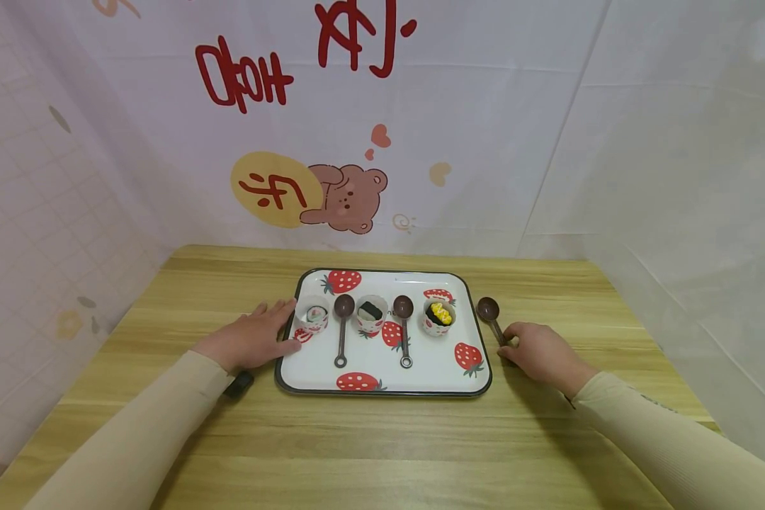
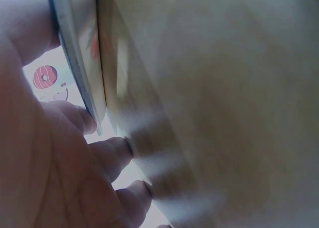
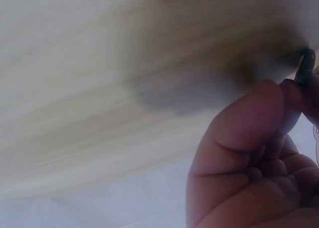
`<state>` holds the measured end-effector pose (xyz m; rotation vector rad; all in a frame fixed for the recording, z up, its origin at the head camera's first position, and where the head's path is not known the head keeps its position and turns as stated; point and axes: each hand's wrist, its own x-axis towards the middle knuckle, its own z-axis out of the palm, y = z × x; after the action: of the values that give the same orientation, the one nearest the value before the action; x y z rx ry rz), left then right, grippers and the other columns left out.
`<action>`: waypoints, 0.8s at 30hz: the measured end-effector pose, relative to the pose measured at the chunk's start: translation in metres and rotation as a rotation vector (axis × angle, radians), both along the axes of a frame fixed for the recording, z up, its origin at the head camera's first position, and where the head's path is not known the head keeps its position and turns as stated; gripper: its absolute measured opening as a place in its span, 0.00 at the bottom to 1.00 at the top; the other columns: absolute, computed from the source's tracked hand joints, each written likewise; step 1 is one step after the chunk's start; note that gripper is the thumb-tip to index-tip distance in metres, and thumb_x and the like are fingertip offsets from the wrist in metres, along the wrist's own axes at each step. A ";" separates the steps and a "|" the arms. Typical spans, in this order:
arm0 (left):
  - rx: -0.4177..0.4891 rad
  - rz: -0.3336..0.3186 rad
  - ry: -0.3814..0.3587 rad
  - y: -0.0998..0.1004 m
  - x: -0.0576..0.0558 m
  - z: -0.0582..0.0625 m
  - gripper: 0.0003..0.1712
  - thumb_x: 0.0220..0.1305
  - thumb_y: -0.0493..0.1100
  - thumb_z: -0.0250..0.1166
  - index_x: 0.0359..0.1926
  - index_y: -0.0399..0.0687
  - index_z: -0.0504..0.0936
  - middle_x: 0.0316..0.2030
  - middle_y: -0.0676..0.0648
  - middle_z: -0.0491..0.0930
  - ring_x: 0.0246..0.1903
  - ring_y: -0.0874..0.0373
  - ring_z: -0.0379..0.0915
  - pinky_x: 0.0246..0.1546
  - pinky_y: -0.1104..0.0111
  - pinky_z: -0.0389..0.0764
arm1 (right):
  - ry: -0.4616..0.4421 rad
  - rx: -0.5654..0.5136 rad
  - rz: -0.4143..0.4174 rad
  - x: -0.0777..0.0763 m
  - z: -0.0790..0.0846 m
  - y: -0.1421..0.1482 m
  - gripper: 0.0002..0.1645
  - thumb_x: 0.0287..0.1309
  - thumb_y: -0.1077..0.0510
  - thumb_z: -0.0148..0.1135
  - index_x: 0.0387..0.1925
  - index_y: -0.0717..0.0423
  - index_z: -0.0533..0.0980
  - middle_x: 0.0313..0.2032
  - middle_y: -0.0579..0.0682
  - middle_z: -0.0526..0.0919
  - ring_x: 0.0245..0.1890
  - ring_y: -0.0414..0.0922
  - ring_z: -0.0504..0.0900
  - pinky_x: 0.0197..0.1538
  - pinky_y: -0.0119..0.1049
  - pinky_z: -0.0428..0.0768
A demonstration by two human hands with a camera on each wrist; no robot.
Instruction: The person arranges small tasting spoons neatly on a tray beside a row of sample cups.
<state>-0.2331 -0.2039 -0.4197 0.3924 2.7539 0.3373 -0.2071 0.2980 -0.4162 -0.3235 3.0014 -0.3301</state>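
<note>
A white tray (image 1: 319, 372) with a dark rim and strawberry print lies on the table. On it stand a paper cup with a sushi-roll piece (image 1: 316, 314), a cup with a white-and-black rice piece (image 1: 371, 312) and a cup with a yellow-topped piece (image 1: 440, 314). Two brown measuring spoons (image 1: 344, 307) (image 1: 404, 307) lie between the cups. My left hand (image 1: 255, 338) rests at the tray's left edge, its fingers loosely extended against the rim (image 2: 75, 54). To the right of the tray, my right hand (image 1: 544, 354) pinches the handle end of a third brown measuring spoon (image 1: 488, 309).
A small black object (image 1: 239, 384) lies on the wooden table (image 1: 382, 446), partly behind the left forearm. Printed white cloth (image 1: 484, 127) hangs behind the table and along both sides.
</note>
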 end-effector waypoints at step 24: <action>0.001 -0.016 0.006 -0.002 -0.001 -0.002 0.55 0.74 0.68 0.59 0.85 0.42 0.48 0.82 0.32 0.51 0.80 0.23 0.42 0.76 0.30 0.54 | -0.008 -0.050 -0.055 0.000 0.001 0.000 0.11 0.66 0.53 0.70 0.38 0.59 0.82 0.28 0.50 0.85 0.29 0.47 0.79 0.37 0.47 0.80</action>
<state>-0.2338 -0.2062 -0.4216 0.4158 2.7551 0.3334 -0.2067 0.2981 -0.4148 -0.2444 3.0028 -0.4111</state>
